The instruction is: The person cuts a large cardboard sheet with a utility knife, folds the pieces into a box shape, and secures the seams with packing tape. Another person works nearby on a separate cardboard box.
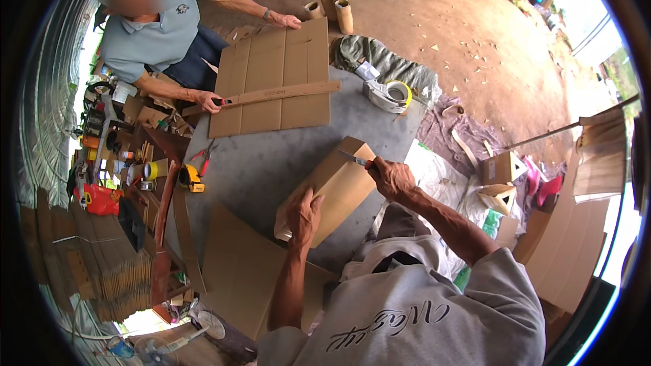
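A long brown cardboard box (339, 183) lies slantwise on the grey tabletop (251, 163) in front of me. My left hand (303, 217) holds its near left end, with the fingers against the cardboard. In my right hand (391, 179) is a knife (355, 159), its blade pointing left over the box's far end. I cannot tell whether the blade touches the cardboard. Under my left forearm, a flat cardboard sheet (234, 251) hangs at the table's near edge.
Across the table a co-worker (163, 47) holds a scored cardboard sheet (271, 61), a wooden strip (285, 92) and a red-handled cutter. Tape rolls (390, 97) lie at the far right; red pliers (203, 156) at the left. Cardboard stacks (122, 278) stand lower left.
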The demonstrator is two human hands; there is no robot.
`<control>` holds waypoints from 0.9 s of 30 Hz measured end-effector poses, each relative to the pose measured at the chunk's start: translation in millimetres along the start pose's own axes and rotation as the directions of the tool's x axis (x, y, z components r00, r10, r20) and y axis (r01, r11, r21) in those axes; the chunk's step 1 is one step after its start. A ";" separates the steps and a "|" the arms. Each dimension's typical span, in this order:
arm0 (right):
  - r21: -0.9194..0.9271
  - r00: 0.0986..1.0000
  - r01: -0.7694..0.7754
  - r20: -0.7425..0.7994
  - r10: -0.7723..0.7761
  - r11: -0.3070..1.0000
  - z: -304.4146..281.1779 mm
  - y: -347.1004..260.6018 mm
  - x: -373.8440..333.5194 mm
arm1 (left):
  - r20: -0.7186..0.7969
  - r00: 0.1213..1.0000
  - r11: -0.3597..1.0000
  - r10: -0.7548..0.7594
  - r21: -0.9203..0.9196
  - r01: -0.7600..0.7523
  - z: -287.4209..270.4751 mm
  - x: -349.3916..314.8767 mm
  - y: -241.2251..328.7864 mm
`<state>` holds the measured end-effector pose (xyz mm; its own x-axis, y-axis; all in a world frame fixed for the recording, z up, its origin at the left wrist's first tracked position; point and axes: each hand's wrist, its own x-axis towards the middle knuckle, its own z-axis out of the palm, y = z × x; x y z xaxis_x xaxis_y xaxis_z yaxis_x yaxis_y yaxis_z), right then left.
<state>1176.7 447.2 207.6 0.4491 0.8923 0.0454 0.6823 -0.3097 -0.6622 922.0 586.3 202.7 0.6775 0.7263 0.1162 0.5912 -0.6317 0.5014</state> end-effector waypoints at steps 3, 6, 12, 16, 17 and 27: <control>-0.044 0.998 0.065 -0.011 -0.065 0.997 1.5 12.7 2.0 | 0.017 1.000 0.999 0.001 0.038 -0.002 -1.0 1.5 -2.1; -0.063 0.995 0.093 -0.016 -0.095 0.994 0.3 15.9 3.5 | 0.021 0.999 0.998 0.035 0.054 -0.036 -3.4 2.2 2.0; -0.235 0.994 0.046 -0.087 -0.068 0.971 -11.8 31.2 12.5 | -0.023 1.000 0.999 0.010 0.053 -0.008 2.6 -2.2 -4.0; -0.185 0.998 0.000 -0.069 -0.013 0.983 -6.9 40.4 15.7 | 0.002 1.000 0.999 -0.017 0.047 0.017 -0.2 -4.0 0.2; -0.126 0.998 0.006 -0.060 -0.014 0.992 -8.7 35.9 12.6 | -0.001 1.000 0.998 -0.010 0.057 0.010 0.4 -2.9 -0.5; -0.326 0.936 -0.329 -0.237 0.260 0.887 -40.3 217.9 -18.1 | 0.020 0.999 0.995 -0.045 0.096 0.042 -7.1 -0.2 10.0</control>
<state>1340.5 350.4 92.6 0.7345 0.6769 0.0479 0.6452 -0.6748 -0.3583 924.7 581.7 213.8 0.6591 0.7482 0.0766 0.6586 -0.6233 0.4216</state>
